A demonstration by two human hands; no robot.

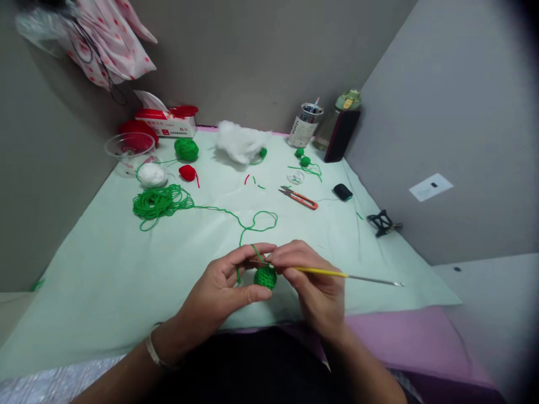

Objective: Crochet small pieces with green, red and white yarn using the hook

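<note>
In the head view my left hand pinches a small round green crochet piece between thumb and fingers near the table's front edge. Green yarn runs over the left fingers and back to a loose green yarn pile at the left. My right hand grips a crochet hook by its yellow handle. Its free metal end points right, while the other end meets the top of the green piece. Fingers partly cover that working tip.
Orange thread snips lie ahead of my hands. White stuffing, a green yarn ball, a white yarn ball and a red ball sit farther back. A bottle, phone and pen holder stand back right.
</note>
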